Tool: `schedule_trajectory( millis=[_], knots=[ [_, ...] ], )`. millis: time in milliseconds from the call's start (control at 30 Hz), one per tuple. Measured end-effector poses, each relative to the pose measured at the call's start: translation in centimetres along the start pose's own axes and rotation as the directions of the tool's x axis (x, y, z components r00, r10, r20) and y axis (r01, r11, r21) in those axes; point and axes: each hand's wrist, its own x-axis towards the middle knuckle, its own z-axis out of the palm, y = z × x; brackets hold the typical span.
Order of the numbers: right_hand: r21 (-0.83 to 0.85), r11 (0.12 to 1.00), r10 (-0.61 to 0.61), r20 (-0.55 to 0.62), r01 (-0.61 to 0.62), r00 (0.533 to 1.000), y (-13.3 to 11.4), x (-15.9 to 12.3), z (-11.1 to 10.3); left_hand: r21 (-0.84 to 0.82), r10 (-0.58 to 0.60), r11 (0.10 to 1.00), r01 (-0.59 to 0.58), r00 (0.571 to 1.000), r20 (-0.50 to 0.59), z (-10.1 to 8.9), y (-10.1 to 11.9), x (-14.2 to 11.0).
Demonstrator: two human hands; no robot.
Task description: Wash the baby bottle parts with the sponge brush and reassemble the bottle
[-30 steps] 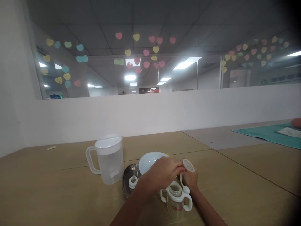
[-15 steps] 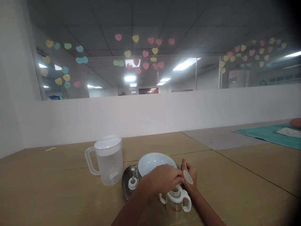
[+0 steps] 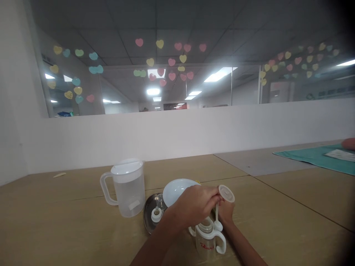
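Bottle [image 3: 204, 242] stood upright on table [image 3: 69, 229], mouth uncovered. Left hand [image 3: 192, 204] reached over from the left, fingertips pinching the edge of a pale disc [image 3: 226, 193] above and right of the bottle. White stem [image 3: 216, 212] ran below the disc, rounded end by the bottle's handle. Right hand [image 3: 226, 211] just behind disc; its grip could not be told. Bowl [image 3: 177, 190] beyond bottle; tray [image 3: 147, 221] with teat [image 3: 156, 215] left, jug [image 3: 129, 195] farther left.
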Motion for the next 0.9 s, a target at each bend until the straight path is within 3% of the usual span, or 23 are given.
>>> schedule_trajectory(
  millis=[300, 600, 900],
  knots=[
    [-0.116, 0.99, 0.076, 0.005, -0.075, 0.997, -0.5, 0.0, -0.1, 0.033, -0.046, 0.998, 0.049, 0.995, -0.091, 0.1, -0.9, 0.1],
    [-0.144, 0.988, 0.055, 0.014, -0.052, 0.998, -0.4, 0.1, 0.1, 0.096, -0.159, 0.982, 0.161, 0.987, -0.029, 0.5, -1.2, 0.2],
    [-0.152, 0.988, 0.036, 0.024, -0.032, 0.999, 0.2, 0.0, 0.3, 0.025, -0.192, 0.98, 0.195, 0.977, -0.096, 0.3, -0.9, 0.0]
  ],
)
